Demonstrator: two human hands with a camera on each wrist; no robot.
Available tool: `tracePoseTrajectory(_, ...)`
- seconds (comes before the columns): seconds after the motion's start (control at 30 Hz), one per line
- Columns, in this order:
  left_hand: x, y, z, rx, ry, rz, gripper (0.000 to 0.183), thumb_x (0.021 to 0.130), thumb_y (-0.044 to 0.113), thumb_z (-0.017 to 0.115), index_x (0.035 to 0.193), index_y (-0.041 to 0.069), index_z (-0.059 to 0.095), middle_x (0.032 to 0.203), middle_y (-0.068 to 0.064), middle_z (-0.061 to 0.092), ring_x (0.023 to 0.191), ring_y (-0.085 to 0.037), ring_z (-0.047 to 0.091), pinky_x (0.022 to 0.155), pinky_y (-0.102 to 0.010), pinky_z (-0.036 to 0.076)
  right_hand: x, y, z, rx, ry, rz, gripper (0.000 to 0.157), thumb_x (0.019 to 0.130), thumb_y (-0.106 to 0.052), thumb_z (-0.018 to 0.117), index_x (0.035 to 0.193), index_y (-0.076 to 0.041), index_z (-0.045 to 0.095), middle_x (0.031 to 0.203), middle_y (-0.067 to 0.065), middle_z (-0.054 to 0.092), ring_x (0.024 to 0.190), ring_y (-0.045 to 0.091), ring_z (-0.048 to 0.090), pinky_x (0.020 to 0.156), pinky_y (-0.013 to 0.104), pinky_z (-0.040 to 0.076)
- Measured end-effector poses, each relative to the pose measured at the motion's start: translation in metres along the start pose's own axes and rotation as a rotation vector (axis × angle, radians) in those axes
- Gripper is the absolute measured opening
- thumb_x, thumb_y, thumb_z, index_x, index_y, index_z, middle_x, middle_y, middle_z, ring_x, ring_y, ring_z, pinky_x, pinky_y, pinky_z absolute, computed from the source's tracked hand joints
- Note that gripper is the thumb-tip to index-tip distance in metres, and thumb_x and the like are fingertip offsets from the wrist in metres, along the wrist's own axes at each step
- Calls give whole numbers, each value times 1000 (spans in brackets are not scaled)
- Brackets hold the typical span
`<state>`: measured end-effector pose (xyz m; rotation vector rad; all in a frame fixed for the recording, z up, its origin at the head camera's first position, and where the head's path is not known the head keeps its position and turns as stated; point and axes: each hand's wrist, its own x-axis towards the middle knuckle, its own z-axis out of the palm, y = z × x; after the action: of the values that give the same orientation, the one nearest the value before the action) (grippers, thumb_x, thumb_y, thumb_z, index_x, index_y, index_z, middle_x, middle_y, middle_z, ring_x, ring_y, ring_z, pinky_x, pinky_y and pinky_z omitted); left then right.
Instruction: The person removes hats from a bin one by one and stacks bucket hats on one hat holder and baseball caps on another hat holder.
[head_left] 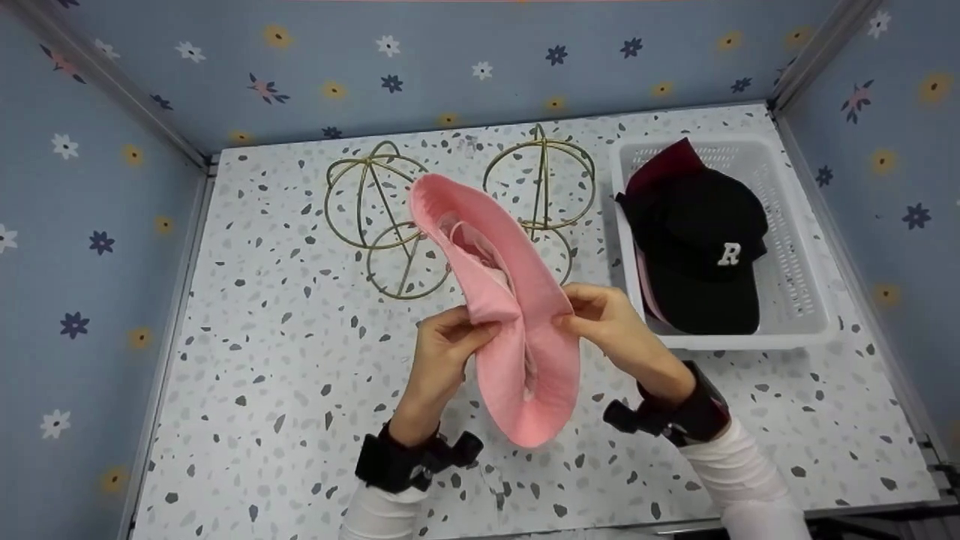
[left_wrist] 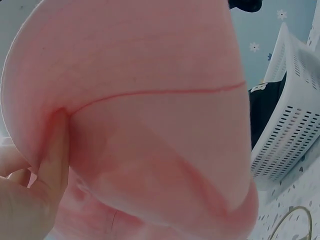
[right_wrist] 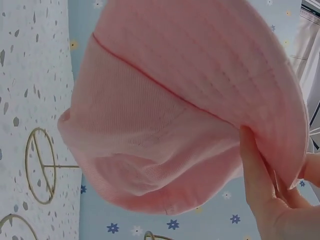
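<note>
Both hands hold a pink bucket hat (head_left: 544, 330) up over the table, its opening turned toward the head camera and squeezed narrow. My left hand (head_left: 442, 352) pinches the brim on the left side, thumb on the near face and fingers behind. On the opposite side my right hand (head_left: 611, 326) pinches the brim in the same way. In the left wrist view the stitched seam of the hat (left_wrist: 150, 130) runs between brim and crown. The right wrist view shows the crown of the hat (right_wrist: 145, 135) sagging and creased.
Two gold wire hat stands, the left one (head_left: 363, 202) and the right one (head_left: 544, 187), stand behind the hat, which partly covers them. To the right, a white plastic basket (head_left: 814, 300) holds a black cap (head_left: 701, 232) with a white R and a dark red cap (head_left: 664, 169).
</note>
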<state>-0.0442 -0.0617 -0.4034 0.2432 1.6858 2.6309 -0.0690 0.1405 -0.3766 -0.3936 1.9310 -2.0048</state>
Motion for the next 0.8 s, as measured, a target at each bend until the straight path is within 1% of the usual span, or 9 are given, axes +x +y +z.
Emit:
tracePoseTrajectory(0.1, 0, 4, -3, 10, -12, -2, 36, 73, -14, 58, 85, 18, 69, 82, 1, 67, 75, -12, 62, 66, -22, 50, 2, -1, -3, 17, -27, -8, 16, 79, 5, 56, 94, 4, 61, 84, -1, 64, 76, 10, 58, 68, 21, 47)
tracePoseTrajectory(0.17, 1, 6, -6, 9, -14, 1, 37, 72, -14, 58, 86, 18, 69, 83, 1, 67, 77, -13, 62, 68, -23, 50, 4, -2, -5, 30, -41, -33, 14, 79, 5, 57, 89, -2, 64, 84, 0, 63, 76, 12, 58, 68, 22, 47)
tracePoseTrajectory(0.27, 2, 10, -11, 16, -14, 23, 41, 70, -16, 57, 87, 20, 69, 85, 2, 67, 79, -12, 61, 69, -23, 49, 7, -5, -6, 48, -47, -81, 13, 79, 5, 59, 84, -5, 66, 83, 3, 62, 78, 15, 56, 67, 23, 47)
tracePoseTrajectory(0.4, 2, 16, -18, 77, 0, 53, 48, 69, -19, 52, 84, 24, 70, 78, 6, 65, 73, -7, 57, 65, -21, 48, 12, -10, -5, 22, -1, -165, 6, 78, 7, 60, 79, 2, 65, 83, 4, 61, 83, 17, 55, 70, 23, 48)
tracePoseTrajectory(0.43, 2, 17, -19, 106, 9, 58, 50, 69, -19, 51, 81, 25, 70, 74, 8, 63, 68, -6, 55, 61, -19, 47, 13, -11, -5, 11, 16, -188, 6, 77, 9, 60, 78, 5, 64, 83, 4, 61, 83, 17, 55, 72, 23, 48)
tracePoseTrajectory(0.53, 3, 22, -24, 179, 32, 61, 51, 68, -20, 46, 72, 26, 68, 62, 10, 56, 59, -3, 49, 54, -17, 42, 16, -14, -4, -7, 61, -256, 6, 75, 16, 58, 74, 11, 61, 83, 2, 60, 84, 16, 55, 74, 23, 49)
tracePoseTrajectory(0.6, 3, 26, -29, 224, 38, 75, 54, 65, -23, 41, 66, 26, 65, 55, 11, 51, 52, -3, 44, 49, -16, 38, 18, -17, -3, -30, 82, -300, 6, 74, 18, 57, 71, 13, 59, 83, 0, 60, 83, 14, 55, 73, 22, 50)
tracePoseTrajectory(0.7, 4, 32, -35, 287, 37, 136, 58, 63, -25, 40, 66, 28, 63, 55, 13, 48, 53, -1, 43, 51, -15, 38, 22, -21, -4, -73, 102, -362, 6, 75, 15, 59, 69, 16, 57, 82, -1, 60, 82, 14, 55, 74, 22, 49)
tracePoseTrajectory(0.8, 6, 37, -41, 326, 31, 212, 61, 65, -27, 45, 71, 31, 64, 58, 15, 50, 55, 0, 43, 53, -15, 38, 26, -25, -5, -96, 115, -419, 7, 75, 16, 58, 68, 17, 55, 82, 0, 59, 83, 14, 55, 75, 22, 48)
